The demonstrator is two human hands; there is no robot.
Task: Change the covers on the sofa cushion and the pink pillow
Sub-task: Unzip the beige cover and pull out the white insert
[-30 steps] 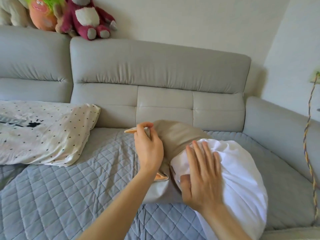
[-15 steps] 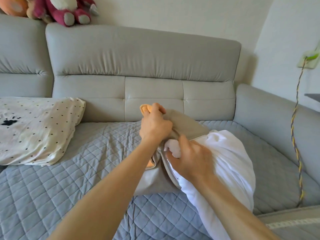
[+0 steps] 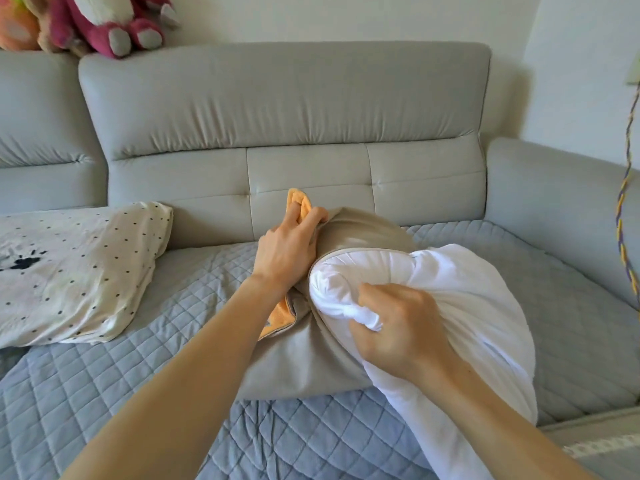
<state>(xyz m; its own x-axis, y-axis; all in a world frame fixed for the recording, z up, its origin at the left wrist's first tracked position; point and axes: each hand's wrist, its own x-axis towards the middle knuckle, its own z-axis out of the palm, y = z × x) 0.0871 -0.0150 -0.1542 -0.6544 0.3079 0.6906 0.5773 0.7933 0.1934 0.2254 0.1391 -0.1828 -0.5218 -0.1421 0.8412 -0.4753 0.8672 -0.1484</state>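
Head view, progress: we judge the white cushion insert [image 3: 460, 306] roughly half out of or into the beige cover [image 3: 311, 355]; direction unclear.
Grip: left hand [image 3: 284, 251] pinches the cover's orange-lined edge; right hand [image 3: 398, 327] clutches the insert.
Location: on the quilted sofa seat [image 3: 104, 393].
Remaining: spotted pillow [image 3: 76, 261] lies untouched, left.
Obstructions: none seen; plush toys [image 3: 114, 22] sit on the backrest.

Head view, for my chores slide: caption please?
Left hand holds the beige cover open while the right hand stuffs in the white cushion.
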